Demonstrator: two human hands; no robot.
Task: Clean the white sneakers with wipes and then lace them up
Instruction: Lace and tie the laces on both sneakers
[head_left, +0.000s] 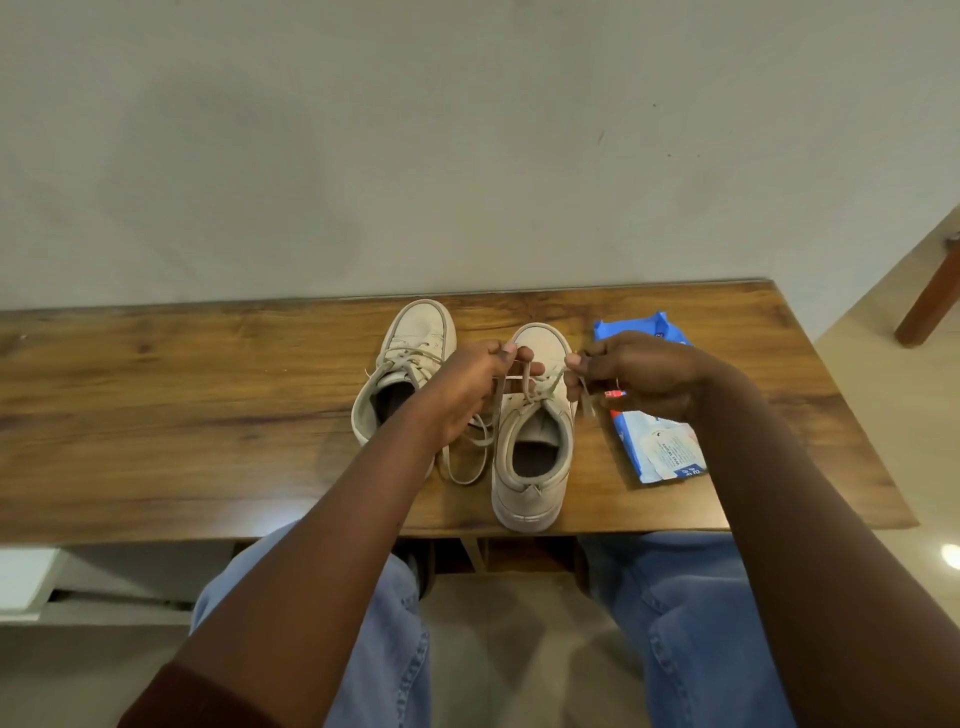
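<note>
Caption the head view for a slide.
Left hand and right hand pinch lace ends above one white sneaker, wipes pack alongside.

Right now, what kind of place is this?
Probably a room in a home: a wooden table pushed against a plain wall, a pale floor underneath, and two sneakers beside a pack of wipes on top.

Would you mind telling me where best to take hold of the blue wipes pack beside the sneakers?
Probably grip the wipes pack across its near end, coming from the right. It lies flat, long sides running near to far. The right hand is over its middle, and the right sneaker crowds its left.
</note>
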